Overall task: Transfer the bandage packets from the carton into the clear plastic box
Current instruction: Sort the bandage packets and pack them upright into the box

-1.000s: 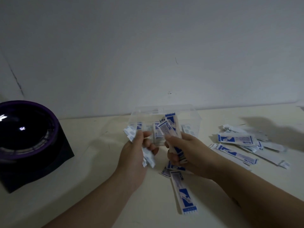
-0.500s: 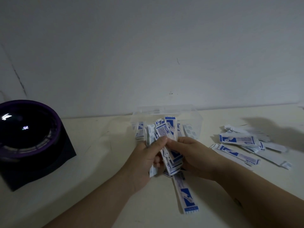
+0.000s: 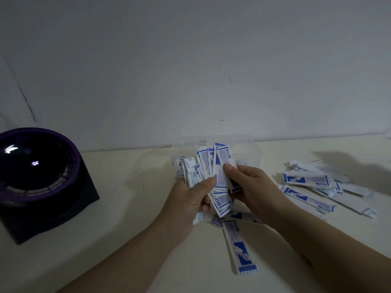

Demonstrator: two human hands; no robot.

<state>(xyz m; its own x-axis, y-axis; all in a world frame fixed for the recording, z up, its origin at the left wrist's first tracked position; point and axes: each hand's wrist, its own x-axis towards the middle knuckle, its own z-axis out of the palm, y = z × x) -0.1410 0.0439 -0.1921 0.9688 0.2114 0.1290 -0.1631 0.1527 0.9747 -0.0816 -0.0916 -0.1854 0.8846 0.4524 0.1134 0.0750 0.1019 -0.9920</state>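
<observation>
Together, the left hand (image 3: 186, 203) and right hand (image 3: 250, 187) grip a fanned bundle of white-and-blue paper bandage packets (image 3: 213, 168) before the clear plastic box (image 3: 251, 149) at the cream tabletop's (image 3: 118, 208) back edge.

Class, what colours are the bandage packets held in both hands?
The paper bandage packets are white with blue print, best in head view.

Left hand (image 3: 186, 201) and right hand (image 3: 254, 187) are bare, forearms bare too; there's a small dark mark (image 3: 306, 260) on the right forearm (image 3: 338, 256).
</observation>
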